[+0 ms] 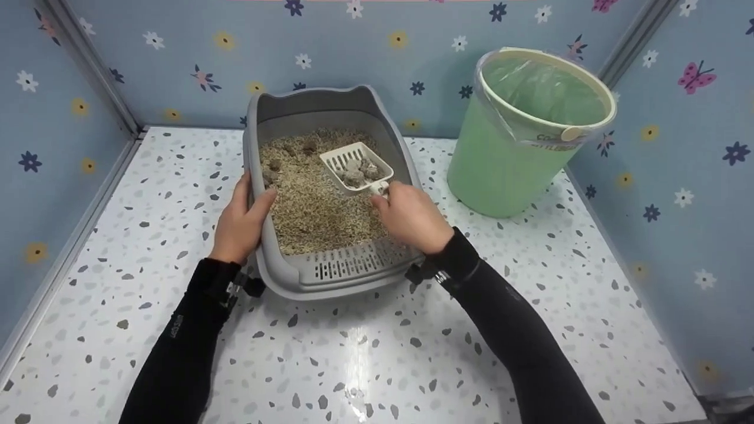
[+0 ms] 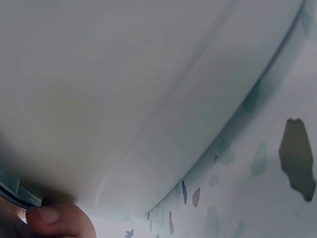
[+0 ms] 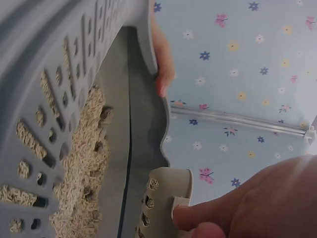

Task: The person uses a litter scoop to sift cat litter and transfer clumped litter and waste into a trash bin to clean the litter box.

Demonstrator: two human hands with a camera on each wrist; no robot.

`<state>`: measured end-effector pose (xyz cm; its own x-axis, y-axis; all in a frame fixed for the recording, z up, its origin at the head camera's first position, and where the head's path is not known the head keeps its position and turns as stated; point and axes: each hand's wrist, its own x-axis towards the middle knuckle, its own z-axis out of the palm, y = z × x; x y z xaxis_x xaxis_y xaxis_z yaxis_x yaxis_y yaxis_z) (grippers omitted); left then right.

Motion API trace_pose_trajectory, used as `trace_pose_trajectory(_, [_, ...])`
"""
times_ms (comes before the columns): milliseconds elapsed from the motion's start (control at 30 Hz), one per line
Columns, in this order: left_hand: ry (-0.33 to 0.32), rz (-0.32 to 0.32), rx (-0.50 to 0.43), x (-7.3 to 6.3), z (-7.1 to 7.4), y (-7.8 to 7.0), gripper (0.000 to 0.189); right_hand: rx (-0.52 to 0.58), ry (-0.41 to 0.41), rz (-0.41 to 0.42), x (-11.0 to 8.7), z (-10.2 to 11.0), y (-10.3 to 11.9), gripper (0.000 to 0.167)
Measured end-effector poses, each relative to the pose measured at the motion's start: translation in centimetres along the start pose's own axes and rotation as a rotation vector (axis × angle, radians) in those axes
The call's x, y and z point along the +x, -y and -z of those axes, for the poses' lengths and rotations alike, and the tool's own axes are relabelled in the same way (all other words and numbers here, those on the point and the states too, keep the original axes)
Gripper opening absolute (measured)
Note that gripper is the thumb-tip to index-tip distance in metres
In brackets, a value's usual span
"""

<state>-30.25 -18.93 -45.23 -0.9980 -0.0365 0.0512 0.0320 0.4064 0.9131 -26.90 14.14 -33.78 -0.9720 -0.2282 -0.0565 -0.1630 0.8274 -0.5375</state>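
A grey litter box (image 1: 277, 274) holds tan pellet litter (image 1: 312, 218) with several darker clumps along its far left part. My left hand (image 1: 240, 222) grips the box's left rim, thumb over the inner side; the left wrist view shows the box's outer wall (image 2: 124, 99) and a fingertip under its rim. In my right hand (image 1: 412, 217) is the short handle of a cream slotted litter scoop (image 1: 336, 158), held over the litter. Several greyish clumps (image 1: 355, 174) lie in the scoop. The right wrist view shows the scoop's slotted side (image 3: 168, 191) beside my thumb.
A green trash bin (image 1: 500, 165) with a clear liner stands right of the box, near the back wall. Flower-patterned blue walls (image 1: 194, 47) enclose the speckled white surface (image 1: 330, 365) on the left, back and right.
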Motion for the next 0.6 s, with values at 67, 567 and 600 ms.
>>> trace_pose_trajectory(67, [0.007, 0.005, -0.007, 0.0, -0.1, 0.0, 0.093, -0.033, -0.008, -0.008, -0.3, -0.1, -0.4, 0.032])
trace_pose_trajectory(567, [-0.001, 0.037, -0.008, 0.0, 0.0, 0.0, 0.093, -0.037, -0.022, 0.033, -1.4, 2.8, -1.1, 0.028])
trace_pose_trajectory(600, [-0.002, 0.037, -0.011, 0.0, 0.0, 0.0, 0.093, -0.030, -0.017, 0.025, -1.3, 3.2, -1.0, 0.027])
